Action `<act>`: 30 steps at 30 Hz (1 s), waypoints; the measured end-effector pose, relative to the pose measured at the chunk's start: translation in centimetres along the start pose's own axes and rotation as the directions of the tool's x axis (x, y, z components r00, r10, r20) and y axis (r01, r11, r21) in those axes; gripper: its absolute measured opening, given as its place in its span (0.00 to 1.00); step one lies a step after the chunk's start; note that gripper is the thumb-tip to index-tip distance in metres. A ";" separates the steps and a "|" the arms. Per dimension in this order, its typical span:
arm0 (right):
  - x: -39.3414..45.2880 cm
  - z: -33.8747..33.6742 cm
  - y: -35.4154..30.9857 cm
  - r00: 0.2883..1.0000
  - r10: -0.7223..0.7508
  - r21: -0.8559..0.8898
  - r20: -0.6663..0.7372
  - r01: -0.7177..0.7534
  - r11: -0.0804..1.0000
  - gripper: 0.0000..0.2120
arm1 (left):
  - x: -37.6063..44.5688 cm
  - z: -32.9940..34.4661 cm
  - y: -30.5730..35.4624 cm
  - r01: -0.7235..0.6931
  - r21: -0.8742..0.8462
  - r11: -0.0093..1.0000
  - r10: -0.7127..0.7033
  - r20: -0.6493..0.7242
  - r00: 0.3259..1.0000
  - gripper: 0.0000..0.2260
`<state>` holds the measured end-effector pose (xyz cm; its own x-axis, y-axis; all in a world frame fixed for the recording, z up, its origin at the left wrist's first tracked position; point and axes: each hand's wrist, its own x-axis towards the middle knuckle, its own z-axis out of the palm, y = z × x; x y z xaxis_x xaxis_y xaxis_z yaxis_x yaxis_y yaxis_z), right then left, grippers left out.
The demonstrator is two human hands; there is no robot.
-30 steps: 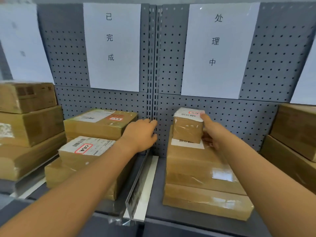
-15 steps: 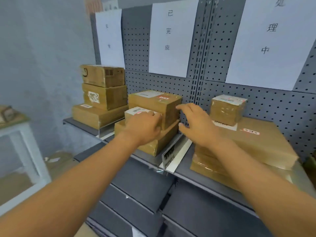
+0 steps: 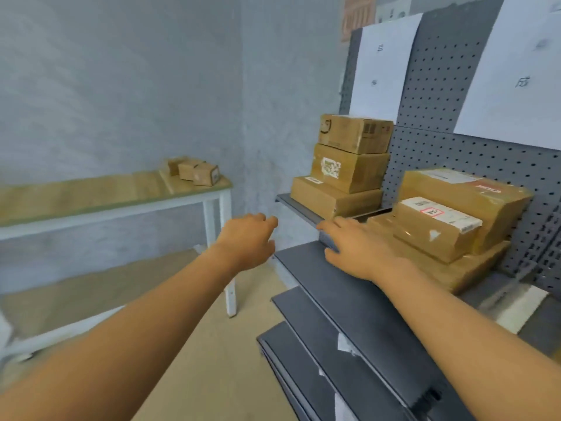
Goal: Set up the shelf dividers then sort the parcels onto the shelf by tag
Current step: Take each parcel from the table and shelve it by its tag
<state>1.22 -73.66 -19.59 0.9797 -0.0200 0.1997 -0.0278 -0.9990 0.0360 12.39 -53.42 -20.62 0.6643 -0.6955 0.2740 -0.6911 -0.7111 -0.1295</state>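
Observation:
My left hand hovers in the air left of the grey shelf, fingers relaxed and holding nothing. My right hand hangs in front of the shelf's edge, fingers spread and empty. On the shelf a stack of three brown parcels stands at the left end. Beside it lies a second pile, with a small parcel bearing a red tag in front. A clear shelf divider shows at the right. Several small parcels sit on the far end of a wooden table.
White paper signs hang on the grey pegboard back. Lower grey shelves step out below my right arm. The table has white legs and a lower board. A grey wall runs behind it.
My view has swung left from the shelf toward the table. Both hands have left the parcels and moved left with it, empty.

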 end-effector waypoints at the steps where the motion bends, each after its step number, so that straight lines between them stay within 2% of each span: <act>1: 1.9 0.4 -1.6 1.000 -0.012 0.005 0.000 0.012 1.000 0.25 | -0.3 0.3 -2.2 0.023 0.012 1.000 -0.023 -0.003 1.000 0.19; 5: 10.3 2.4 -7.7 0.999 -0.046 0.009 -0.006 0.046 0.999 0.24 | -1.1 1.7 -11.5 0.121 0.036 0.992 -0.121 0.009 0.993 0.17; 8: 15.4 4.5 -11.9 0.999 -0.053 0.099 -0.001 0.053 0.994 0.24 | -2.0 3.0 -18.0 0.191 0.039 0.981 -0.193 0.052 0.980 0.18; 13: 22.3 8.2 -15.7 0.994 -0.088 0.153 0.066 0.077 0.985 0.25 | -1.9 5.8 -26.3 0.271 0.052 0.961 -0.275 0.107 0.955 0.20; 17: 29.1 10.2 -17.5 0.989 -0.104 0.140 0.108 0.089 0.986 0.25 | 0.4 8.3 -31.6 0.316 0.051 0.947 -0.320 0.137 0.937 0.19; 22: 38.6 14.1 -18.3 0.986 -0.144 0.172 0.084 0.128 0.977 0.24 | 5.5 12.7 -37.6 0.345 0.066 0.936 -0.351 0.165 0.922 0.18; 26: 46.1 17.3 -17.6 0.976 -0.166 0.220 0.142 0.132 0.967 0.25 | 11.1 15.8 -41.9 0.360 0.072 0.930 -0.367 0.214 0.905 0.19; 30: 53.3 18.4 -16.7 0.977 -0.158 0.247 0.141 0.120 0.962 0.23 | 16.2 17.8 -46.1 0.369 0.031 0.929 -0.368 0.188 0.910 0.19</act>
<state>57.56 -58.75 -27.54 0.9899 0.1325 0.0513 0.1398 -0.9730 -0.1836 60.07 -33.76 -27.17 0.9130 -0.3906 0.1178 -0.3875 -0.9206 -0.0488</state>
